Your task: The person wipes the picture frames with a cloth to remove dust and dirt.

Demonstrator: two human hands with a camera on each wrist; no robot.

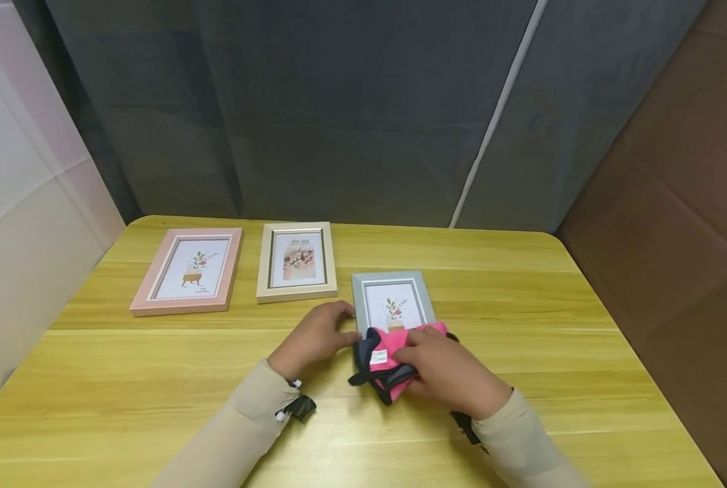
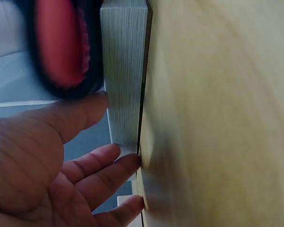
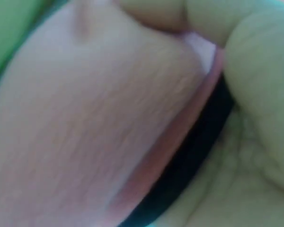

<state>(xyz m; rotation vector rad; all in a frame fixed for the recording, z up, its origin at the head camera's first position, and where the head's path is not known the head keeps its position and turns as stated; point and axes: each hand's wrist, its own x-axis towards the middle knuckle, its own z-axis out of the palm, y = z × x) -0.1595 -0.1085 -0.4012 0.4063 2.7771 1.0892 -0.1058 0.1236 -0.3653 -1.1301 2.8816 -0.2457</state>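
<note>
A blue-grey picture frame (image 1: 425, 298) lies face up on the table, its print showing a potted plant. At its left side is my left hand (image 1: 317, 337); in the left wrist view the fingertips (image 2: 130, 161) touch the frame's side edge (image 2: 124, 71). My right hand (image 1: 451, 366) grips a folded pink cleaning cloth (image 1: 427, 330) with dark trim and a white label, bunched over the near part of the frame and hiding it. The pink cloth (image 3: 85, 118) fills much of the right wrist view, blurred, with curled fingers around its dark border.
To the left on the wooden table (image 1: 522, 312) lie a pink picture frame (image 1: 146, 285) and a cream picture frame (image 1: 296, 294), both face up. A dark curtain (image 1: 339, 108) hangs behind the table. Brown fabric (image 1: 674, 203) stands at the right and pale fabric (image 1: 28, 203) at the left.
</note>
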